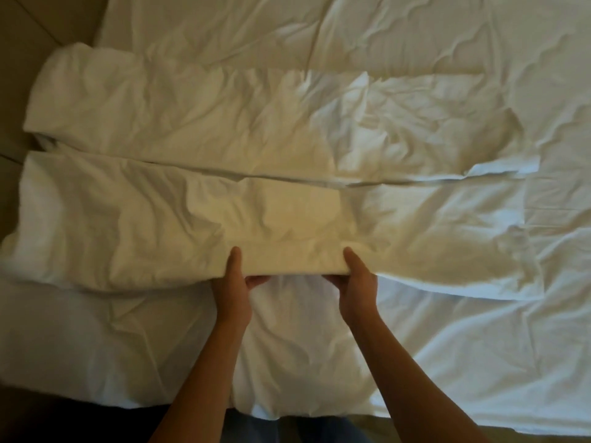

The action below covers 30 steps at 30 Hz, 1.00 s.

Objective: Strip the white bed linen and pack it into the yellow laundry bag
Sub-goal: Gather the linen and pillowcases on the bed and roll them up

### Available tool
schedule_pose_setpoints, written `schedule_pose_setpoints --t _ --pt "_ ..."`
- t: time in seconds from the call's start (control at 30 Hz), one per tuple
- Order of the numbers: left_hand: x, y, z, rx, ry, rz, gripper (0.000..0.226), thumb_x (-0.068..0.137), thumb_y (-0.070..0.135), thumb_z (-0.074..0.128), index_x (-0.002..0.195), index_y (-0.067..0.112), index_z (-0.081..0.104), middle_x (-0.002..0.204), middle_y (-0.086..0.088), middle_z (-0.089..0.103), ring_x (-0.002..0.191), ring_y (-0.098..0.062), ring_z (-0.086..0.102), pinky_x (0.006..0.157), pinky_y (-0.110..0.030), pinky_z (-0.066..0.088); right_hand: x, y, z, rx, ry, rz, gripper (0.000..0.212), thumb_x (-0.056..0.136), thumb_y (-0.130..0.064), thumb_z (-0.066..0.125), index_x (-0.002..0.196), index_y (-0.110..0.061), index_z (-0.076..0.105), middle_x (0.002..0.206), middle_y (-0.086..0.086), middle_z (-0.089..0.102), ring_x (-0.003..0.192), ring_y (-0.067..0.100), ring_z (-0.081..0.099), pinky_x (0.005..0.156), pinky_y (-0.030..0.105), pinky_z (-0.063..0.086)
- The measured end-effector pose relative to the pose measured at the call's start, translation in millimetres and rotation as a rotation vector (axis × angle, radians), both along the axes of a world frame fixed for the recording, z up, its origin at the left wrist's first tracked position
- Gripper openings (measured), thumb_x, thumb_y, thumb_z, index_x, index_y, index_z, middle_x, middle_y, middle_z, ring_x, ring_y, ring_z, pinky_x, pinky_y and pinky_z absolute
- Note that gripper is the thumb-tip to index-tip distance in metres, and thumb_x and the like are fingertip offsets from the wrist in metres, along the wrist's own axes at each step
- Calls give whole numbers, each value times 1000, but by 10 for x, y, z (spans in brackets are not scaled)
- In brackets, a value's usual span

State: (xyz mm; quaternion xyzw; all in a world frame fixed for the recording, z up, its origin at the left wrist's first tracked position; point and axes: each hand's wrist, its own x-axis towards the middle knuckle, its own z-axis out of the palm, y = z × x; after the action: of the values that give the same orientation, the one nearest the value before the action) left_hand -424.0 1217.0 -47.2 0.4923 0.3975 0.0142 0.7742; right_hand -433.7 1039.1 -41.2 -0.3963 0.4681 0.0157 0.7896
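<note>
White and creased, the bed (447, 362) fills nearly the whole view, with a brown floor (19, 43) at its left side. On it lies the white bed linen (192, 219), folded into long bands that run from left to right. The near edge of the nearest band is just in front of the person. The left hand (232, 290) and the right hand (357, 284) both grip this edge, thumbs on top and fingers curled underneath it.
</note>
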Motion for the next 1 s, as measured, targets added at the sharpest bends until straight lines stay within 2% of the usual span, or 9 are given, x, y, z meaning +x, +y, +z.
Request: schedule_pose_setpoints --t 0.13,0.3,0.47,0.53,0.6,0.73,0.87,0.93,1.0 --pt "554 84 268 63 -57 -99 45 99 20 59 141 24 45 117 -2 65 85 -19 73 64 -42 60 480 11 253 -94 -54 -11 22 93 -13 64 114 -9 64 112 12 68 103 30 67 65 37 58" --pt "1266 120 508 207 -43 -205 28 100 16 56 122 -3 56 69 -7 69 46 -21 64 43 -30 53 1141 29 504 -182 -103 -73 22 91 -10 66 113 -12 64 103 5 69 96 26 68 61 35 59" --pt "1936 154 694 269 -72 -323 14 99 19 56 95 8 63 60 -13 68 48 -26 66 44 -31 53 1737 0 700 -274 -189 -75 21 91 -8 65 108 -21 63 100 -1 69 85 18 70 66 41 61" --pt "2221 149 725 299 -79 -363 18 99 20 55 86 10 62 55 -9 67 46 -25 66 42 -28 51 2005 -36 725 -284 -193 -72 29 90 -8 66 119 -8 62 104 5 69 83 22 71 63 39 60" --pt "2514 139 719 315 -67 -388 25 99 22 54 88 2 63 54 -8 68 44 -22 66 40 -26 50 2266 -70 706 -297 -181 -52 36 90 -9 66 124 4 59 102 14 68 79 29 72 59 36 59" --pt "3028 91 647 328 -41 -428 34 99 25 52 81 -3 60 51 -11 66 42 -22 64 40 -25 51 2762 -152 636 -321 -183 -30 37 90 -10 65 121 8 58 98 23 69 69 33 72 55 33 58" --pt "3522 20 499 383 -15 -457 41 99 29 50 72 -1 59 55 -14 67 45 -27 64 48 -34 58 3287 -277 528 -384 -161 44 19 90 -11 61 102 4 60 64 11 71 57 29 71 54 33 57" --pt "3799 1 382 420 2 -475 51 96 36 49 78 -10 63 63 -21 70 51 -33 67 52 -39 59 3525 -334 461 -405 -157 69 12 90 -12 58 91 0 61 63 16 70 56 31 70 53 32 57" --pt "4054 -19 248 449 25 -502 61 94 40 48 87 -17 65 72 -27 70 61 -39 70 47 -36 56 3751 -414 313 -447 -115 116 17 90 -14 55 85 1 62 66 20 71 58 31 70 54 32 57"
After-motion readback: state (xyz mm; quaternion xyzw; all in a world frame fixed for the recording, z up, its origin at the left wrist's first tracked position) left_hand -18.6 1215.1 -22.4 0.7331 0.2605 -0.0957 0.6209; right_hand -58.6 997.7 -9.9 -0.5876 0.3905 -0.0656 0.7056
